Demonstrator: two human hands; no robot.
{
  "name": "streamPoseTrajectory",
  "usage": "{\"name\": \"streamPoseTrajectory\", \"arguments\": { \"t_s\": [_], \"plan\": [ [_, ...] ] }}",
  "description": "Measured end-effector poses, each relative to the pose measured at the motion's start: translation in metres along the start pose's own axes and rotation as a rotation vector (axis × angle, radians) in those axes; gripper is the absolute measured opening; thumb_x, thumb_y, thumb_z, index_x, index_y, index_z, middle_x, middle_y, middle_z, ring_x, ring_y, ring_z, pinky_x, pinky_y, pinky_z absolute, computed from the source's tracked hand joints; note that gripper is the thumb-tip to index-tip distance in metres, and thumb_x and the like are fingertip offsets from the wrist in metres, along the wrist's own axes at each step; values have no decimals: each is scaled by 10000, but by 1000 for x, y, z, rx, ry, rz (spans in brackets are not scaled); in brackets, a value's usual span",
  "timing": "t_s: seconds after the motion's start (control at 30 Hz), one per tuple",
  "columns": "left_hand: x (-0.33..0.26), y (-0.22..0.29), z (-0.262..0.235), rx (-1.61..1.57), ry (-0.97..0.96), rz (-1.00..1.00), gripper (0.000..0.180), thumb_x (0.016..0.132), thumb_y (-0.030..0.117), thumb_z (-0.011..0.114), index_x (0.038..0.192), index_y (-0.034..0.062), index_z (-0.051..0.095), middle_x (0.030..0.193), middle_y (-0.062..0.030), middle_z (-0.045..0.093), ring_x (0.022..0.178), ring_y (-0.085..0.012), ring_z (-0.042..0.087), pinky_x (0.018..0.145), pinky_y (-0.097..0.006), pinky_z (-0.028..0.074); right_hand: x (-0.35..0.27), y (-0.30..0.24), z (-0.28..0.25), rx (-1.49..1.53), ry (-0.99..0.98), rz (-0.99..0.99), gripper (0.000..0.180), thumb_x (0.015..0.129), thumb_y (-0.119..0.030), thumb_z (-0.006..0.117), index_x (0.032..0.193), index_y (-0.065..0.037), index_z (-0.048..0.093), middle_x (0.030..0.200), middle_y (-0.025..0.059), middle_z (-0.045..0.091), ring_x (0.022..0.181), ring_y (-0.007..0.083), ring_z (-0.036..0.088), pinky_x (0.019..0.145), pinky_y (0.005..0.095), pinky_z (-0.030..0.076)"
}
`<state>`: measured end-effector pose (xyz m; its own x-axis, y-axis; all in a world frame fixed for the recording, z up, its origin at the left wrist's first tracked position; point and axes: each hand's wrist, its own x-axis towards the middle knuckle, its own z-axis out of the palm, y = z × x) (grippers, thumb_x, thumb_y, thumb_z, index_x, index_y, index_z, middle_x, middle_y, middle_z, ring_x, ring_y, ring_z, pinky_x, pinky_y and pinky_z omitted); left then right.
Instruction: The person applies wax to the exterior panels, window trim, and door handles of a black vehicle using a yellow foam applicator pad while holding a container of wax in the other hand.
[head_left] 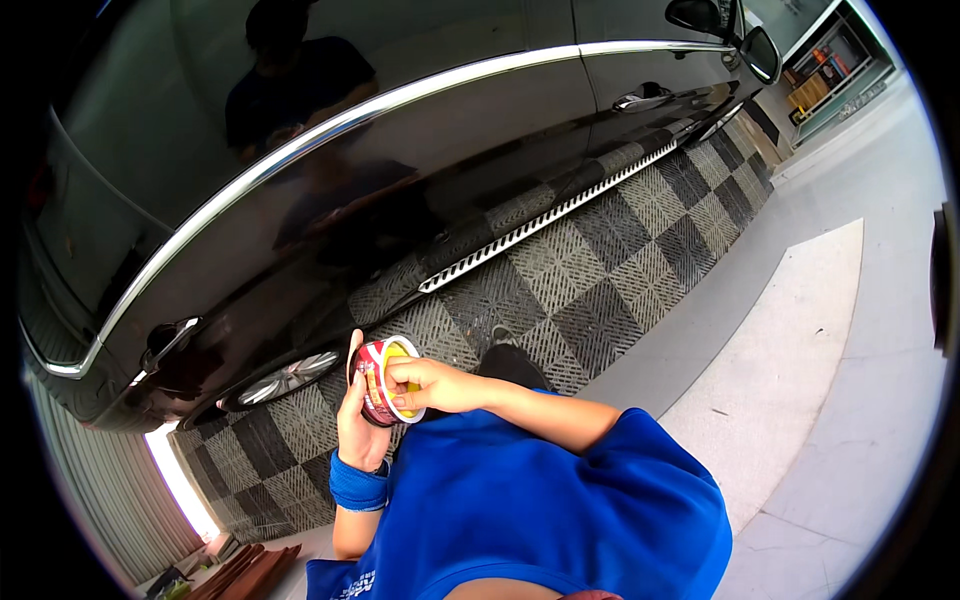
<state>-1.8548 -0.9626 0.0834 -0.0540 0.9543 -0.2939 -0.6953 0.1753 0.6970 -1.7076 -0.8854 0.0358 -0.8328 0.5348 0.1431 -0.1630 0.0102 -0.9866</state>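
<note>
My left hand (357,430) is wrapped around a small round tub (373,388), red on the outside with a white rim, tilted with its mouth toward my right. A blue band (358,486) circles my left wrist. The fingers of my right hand (440,386) reach into the tub's mouth and pinch at a yellow sponge-like pad (397,350); most of the pad is hidden by the fingers and rim. Both hands are in front of my blue shirt, beside the lower rear side of a glossy black car (470,150).
The car's side spans the view, with a chrome strip (420,92), a silver side step (550,218) and a rear wheel (290,380). Grey and black checkered floor tiles (570,270) run beneath it. Shelves (830,75) stand far right; brown cloths (250,575) lie lower left.
</note>
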Motion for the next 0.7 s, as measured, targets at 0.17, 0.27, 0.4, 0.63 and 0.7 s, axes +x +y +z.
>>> {"name": "streamPoseTrajectory", "arguments": {
  "t_s": [0.17, 0.27, 0.4, 0.63, 0.7],
  "plan": [
    [24, -22, 2, -407, 141, -146, 467, 1060, 315, 428, 1479, 111, 448, 1415, -135, 558, 1298, -292, 539, 1105, -464, 426, -21, 29, -24, 556, 162, 119, 85, 974, -154, 639, 972, -73, 613, 948, -17, 614, 917, 102, 580, 854, 277, 464],
    [33, -33, -2, -429, 128, -197, 558, 1033, 460, 399, 1422, 71, 493, 1439, -172, 532, 1315, -361, 510, 1042, -625, 417, -39, 15, -62, 787, 499, 35, 39, 986, -102, 597, 1014, -80, 613, 973, -6, 631, 963, 106, 593, 911, 288, 472],
    [41, -41, 5, -424, 213, -128, 589, 1013, 499, 407, 1420, 80, 487, 1432, -184, 524, 1292, -424, 505, 958, -734, 405, -64, 7, -157, 614, 959, -165, 35, 997, -70, 572, 977, -97, 580, 956, -3, 627, 905, 111, 610, 835, 278, 501],
    [38, -48, 27, -439, 166, -4, 546, 1037, 449, 413, 1400, 55, 513, 1417, -150, 560, 1303, -351, 527, 1081, -579, 410, -64, 43, -379, -177, 1248, -234, 170, 940, -160, 719, 914, -18, 629, 917, 22, 605, 750, 92, 551, 740, 266, 492],
    [35, -52, 37, -432, 146, 33, 550, 1038, 446, 410, 1406, 50, 508, 1424, -151, 556, 1311, -342, 523, 1103, -541, 404, -54, 55, -431, -405, 1355, -181, 184, 906, -193, 758, 921, -44, 651, 1021, 78, 551, 802, 137, 572, 779, 300, 500]
  ]
}}
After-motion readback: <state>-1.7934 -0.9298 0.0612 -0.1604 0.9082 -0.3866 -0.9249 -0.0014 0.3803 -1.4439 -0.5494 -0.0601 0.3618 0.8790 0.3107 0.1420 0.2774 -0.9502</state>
